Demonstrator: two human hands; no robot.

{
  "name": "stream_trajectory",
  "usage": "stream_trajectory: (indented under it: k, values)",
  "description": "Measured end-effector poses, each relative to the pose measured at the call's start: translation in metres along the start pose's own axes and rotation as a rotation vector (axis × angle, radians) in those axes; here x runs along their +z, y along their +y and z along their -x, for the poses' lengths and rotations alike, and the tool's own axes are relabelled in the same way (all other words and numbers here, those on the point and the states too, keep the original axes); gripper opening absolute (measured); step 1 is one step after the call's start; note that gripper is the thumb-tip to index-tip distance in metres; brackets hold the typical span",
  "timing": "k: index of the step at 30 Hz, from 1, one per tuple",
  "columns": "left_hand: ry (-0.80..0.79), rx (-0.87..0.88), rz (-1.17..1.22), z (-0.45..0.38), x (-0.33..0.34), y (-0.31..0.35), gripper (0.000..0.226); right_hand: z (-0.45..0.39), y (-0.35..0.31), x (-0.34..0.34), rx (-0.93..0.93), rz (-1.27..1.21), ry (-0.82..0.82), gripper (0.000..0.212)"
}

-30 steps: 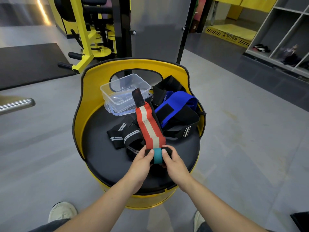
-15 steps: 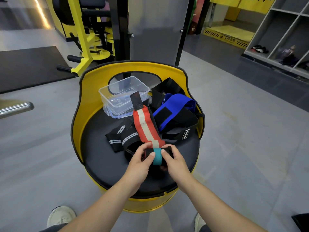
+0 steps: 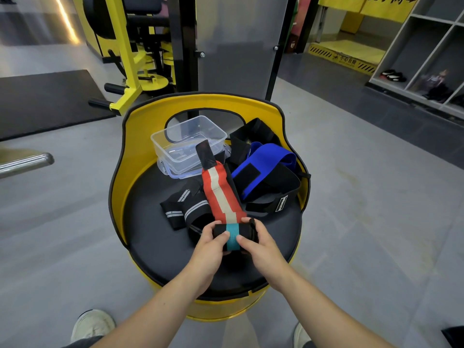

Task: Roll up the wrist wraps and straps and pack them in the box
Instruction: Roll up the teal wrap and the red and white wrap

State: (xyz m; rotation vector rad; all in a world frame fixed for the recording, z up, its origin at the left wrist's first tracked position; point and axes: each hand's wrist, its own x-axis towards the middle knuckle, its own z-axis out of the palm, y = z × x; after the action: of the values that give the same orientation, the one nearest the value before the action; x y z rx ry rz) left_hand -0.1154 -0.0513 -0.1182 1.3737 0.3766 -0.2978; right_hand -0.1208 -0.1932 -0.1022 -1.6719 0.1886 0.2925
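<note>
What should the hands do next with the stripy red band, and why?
Probably keep rolling it away from the body. Both hands, left hand and right hand, pinch only a short rolled end, while most of the red and cream wrap lies flat, stretched toward the clear box. The box looks empty, so packing seems to come later.

yellow floor sign (image 3: 347, 62) reading 小心台阶; strap label (image 3: 284, 203) illegible

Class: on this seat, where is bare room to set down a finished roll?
Free: the black seat pad left of the grey-striped wrap, and right of the right hand. Crowded: the back, with box and blue wrap.
</note>
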Motion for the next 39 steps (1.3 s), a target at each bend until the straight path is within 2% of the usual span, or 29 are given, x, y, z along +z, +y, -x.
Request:
stream_trajectory:
  k: [4,7,16,21,25,31,35,37,39]
  values:
    - [-0.035,0.011,-0.034,0.001,-0.002,-0.003,0.035,0.0,-0.003,0.002,0.017,-0.054,0.012,0.029]
    - [-0.047,0.042,-0.012,0.003,-0.001,-0.001,0.041,-0.001,-0.008,0.002,0.021,-0.047,0.005,0.03]
    - [0.024,-0.062,0.183,-0.002,-0.003,0.008,0.021,-0.004,-0.003,-0.004,-0.08,0.099,-0.026,0.047]
    - [0.029,-0.088,0.197,-0.003,-0.005,0.007,0.022,-0.008,0.006,-0.001,-0.103,0.099,0.001,0.027]
    - [-0.004,-0.057,0.227,0.0,-0.001,0.004,0.026,-0.007,0.001,0.005,-0.031,0.083,0.059,0.019]
    - [0.006,-0.079,0.261,-0.007,-0.005,0.001,0.026,-0.009,-0.004,0.003,0.005,0.134,0.036,0.021]
    - [-0.007,-0.124,0.321,-0.01,-0.007,0.003,0.028,-0.008,0.003,-0.007,-0.088,0.084,-0.113,0.053]
    - [0.003,-0.134,0.326,-0.01,-0.009,0.004,0.028,-0.009,0.006,-0.01,-0.127,0.144,-0.122,0.053]
    - [0.018,-0.133,0.324,-0.008,-0.008,0.007,0.027,-0.01,0.006,-0.009,-0.143,0.177,-0.1,0.045]
